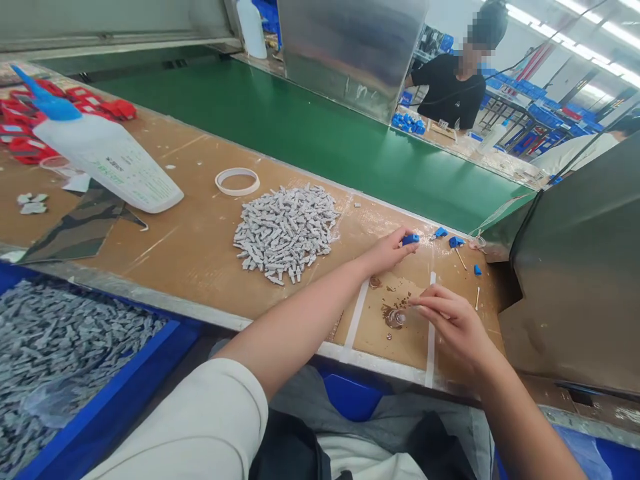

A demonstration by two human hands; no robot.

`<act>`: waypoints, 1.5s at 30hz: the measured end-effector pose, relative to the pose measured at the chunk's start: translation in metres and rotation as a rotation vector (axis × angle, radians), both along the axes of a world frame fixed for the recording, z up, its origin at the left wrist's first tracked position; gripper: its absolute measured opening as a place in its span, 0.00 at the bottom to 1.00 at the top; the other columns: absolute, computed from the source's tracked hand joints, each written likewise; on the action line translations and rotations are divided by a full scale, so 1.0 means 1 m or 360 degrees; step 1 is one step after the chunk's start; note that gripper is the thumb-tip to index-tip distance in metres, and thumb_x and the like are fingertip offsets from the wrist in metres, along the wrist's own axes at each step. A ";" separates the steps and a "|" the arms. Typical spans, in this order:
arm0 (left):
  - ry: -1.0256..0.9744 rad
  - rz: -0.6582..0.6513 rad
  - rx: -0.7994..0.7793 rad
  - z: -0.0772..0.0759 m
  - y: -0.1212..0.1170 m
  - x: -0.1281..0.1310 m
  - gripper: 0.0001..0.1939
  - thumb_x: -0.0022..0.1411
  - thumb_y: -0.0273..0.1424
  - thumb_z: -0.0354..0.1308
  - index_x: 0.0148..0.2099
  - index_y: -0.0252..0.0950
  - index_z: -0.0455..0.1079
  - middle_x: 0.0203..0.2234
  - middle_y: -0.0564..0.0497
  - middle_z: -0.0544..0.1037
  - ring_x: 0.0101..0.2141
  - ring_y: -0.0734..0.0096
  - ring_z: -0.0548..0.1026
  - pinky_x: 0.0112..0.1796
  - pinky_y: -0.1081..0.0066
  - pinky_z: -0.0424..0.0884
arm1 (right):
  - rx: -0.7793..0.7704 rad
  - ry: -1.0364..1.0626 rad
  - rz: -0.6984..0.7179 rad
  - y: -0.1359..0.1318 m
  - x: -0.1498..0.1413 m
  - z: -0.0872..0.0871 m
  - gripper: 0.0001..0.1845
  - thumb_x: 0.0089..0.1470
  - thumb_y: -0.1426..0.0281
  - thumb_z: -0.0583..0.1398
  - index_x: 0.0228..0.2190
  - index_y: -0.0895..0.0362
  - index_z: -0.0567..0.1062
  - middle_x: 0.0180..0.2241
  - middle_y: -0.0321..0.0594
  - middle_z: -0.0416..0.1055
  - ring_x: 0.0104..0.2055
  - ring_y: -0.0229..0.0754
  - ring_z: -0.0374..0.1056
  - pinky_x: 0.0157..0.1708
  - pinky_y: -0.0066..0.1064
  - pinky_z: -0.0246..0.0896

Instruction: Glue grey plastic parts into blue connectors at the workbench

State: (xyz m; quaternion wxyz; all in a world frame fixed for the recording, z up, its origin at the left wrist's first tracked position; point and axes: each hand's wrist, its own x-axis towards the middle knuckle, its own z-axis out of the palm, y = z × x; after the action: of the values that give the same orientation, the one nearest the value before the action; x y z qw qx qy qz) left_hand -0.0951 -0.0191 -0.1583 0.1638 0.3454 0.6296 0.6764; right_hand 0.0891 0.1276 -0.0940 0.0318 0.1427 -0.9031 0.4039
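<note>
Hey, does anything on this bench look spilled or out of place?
Yes: a wet-looking brown patch, ragged at its edges, lies between the two white tape strips, near the right hand. It looks like spilled liquid, though it may be deliberate.

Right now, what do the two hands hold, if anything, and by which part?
The left hand pinches a small blue piece by its edges. The right hand has its fingertips together; whether it holds anything cannot be told.
</note>
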 end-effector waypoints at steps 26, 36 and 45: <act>-0.0260 -0.0137 -0.0257 0.000 -0.006 0.004 0.28 0.64 0.55 0.60 0.53 0.37 0.68 0.24 0.59 0.63 0.20 0.79 0.59 0.22 0.74 0.56 | -0.1489 0.0256 -0.0789 0.029 -0.082 -0.060 0.19 0.51 0.54 0.71 0.36 0.57 0.84 0.26 0.37 0.74 0.26 0.37 0.67 0.25 0.30 0.66; -0.0014 -0.0101 -0.0388 0.007 -0.009 0.009 0.29 0.72 0.56 0.46 0.31 0.36 0.61 0.17 0.56 0.64 0.20 0.76 0.60 0.25 0.72 0.58 | -0.1282 0.0292 -0.0686 0.021 -0.079 -0.061 0.17 0.52 0.55 0.71 0.34 0.57 0.85 0.25 0.39 0.76 0.24 0.36 0.67 0.26 0.28 0.64; 0.0029 -0.0075 -0.0440 0.000 -0.008 0.007 0.30 0.71 0.57 0.45 0.28 0.37 0.62 0.16 0.56 0.65 0.19 0.74 0.61 0.26 0.71 0.58 | -0.0893 0.0472 -0.0531 0.016 -0.075 -0.057 0.15 0.60 0.56 0.66 0.36 0.54 0.86 0.31 0.42 0.80 0.31 0.40 0.72 0.33 0.30 0.67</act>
State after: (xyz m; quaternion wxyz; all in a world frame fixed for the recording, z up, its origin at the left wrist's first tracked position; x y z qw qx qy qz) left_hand -0.0882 -0.0270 -0.1583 0.2199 0.3402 0.7100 0.5760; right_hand 0.0137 0.1432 -0.1513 0.2658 0.0361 -0.7535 0.6002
